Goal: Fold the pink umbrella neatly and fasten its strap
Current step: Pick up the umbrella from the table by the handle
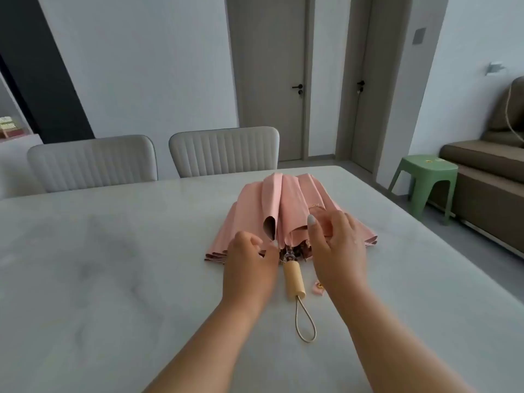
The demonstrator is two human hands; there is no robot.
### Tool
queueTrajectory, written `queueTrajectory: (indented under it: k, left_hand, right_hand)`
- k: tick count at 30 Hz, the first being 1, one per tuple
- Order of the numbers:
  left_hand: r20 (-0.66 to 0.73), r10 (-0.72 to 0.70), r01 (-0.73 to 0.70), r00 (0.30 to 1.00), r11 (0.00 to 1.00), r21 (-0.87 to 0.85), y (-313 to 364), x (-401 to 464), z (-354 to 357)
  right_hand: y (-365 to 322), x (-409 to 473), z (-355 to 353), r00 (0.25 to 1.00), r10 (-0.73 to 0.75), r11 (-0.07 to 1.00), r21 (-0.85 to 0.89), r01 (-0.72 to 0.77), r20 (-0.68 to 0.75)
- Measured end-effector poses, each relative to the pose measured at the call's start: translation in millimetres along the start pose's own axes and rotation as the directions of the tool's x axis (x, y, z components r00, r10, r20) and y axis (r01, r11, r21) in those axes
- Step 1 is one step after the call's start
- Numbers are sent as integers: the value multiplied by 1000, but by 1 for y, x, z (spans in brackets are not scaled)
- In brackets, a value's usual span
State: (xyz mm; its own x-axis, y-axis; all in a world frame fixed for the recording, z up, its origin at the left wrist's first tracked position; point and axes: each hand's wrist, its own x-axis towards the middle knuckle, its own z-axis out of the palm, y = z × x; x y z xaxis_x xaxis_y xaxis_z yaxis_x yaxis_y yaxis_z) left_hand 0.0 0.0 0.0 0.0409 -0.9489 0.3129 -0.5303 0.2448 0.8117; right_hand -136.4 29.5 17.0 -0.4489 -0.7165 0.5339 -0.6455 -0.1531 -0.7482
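Head view, from the left: two pale upholstered chairs [93, 163] with vertical ribbed stitching stand at the far edge of a smooth, marble-like white surface [99, 265]. On it, near the middle, lies the pink umbrella [286, 205], collapsed but loose, its soft matte fabric fanned out in long pleats, with one fold curled into an open tube. The left hand [249, 268] sits at the near hem of the canopy, fingers curled and pinching the pink fabric edge. Between the hands, a rounded pale wooden handle [295, 279] points toward the camera, with a thin cream cord loop [306, 324] trailing off its end. The right hand [337, 245] rests on the canopy's right side, fingers bent and gripping a gathered pleat. Just beside that wrist lies the small pink strap [318, 287] tab with a metal snap, flat and unfastened. Farther right stand a green plastic stool [425, 177] and a brown sofa [487, 171].
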Motion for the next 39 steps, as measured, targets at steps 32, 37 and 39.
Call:
queueTrajectory:
  k: [32, 37, 39]
  left_hand:
    - [165, 20, 59, 986, 888, -456, 17, 7, 11]
    - [42, -4, 26, 999, 846, -533, 25, 0, 0]
    - [33, -23, 37, 999, 860, -509, 23, -5, -2]
  right_hand:
    - [-15, 24, 16, 631, 299, 272, 570, -775, 716]
    - [-30, 36, 21, 609, 177, 62, 609, -791, 773]
    - [-31, 33, 26, 612, 191, 58, 614, -787, 767]
